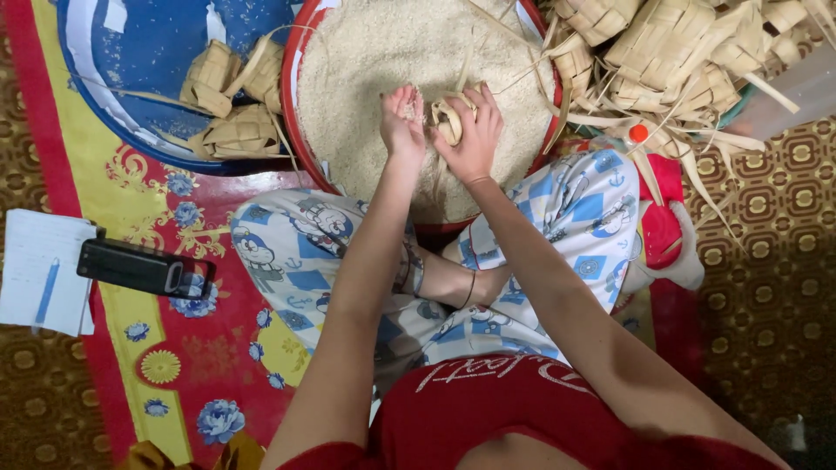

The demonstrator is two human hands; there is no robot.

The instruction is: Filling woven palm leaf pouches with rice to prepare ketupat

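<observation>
Two hands work over a red basin point(300, 52) of white rice point(383, 61): the left hand point(402, 122) is cupped, fingers loosely curled around a scoop of grains, and the right hand point(475, 130) grips a small woven palm-leaf pouch point(448, 117), pale tan with loose strips trailing. On the mat at far left lie a white paper sheet point(39, 261) and a black oblong device point(144, 268); filled pouches point(231, 104) sit in a blue basin point(139, 52), and empty ones point(670, 48) are heaped at right.

Reds, blues and straw tones showing

Beside the red-rimmed basin point(306, 52), a blue tub point(148, 52) is sitting; tan woven pouches point(670, 43) are lying opposite.
</observation>
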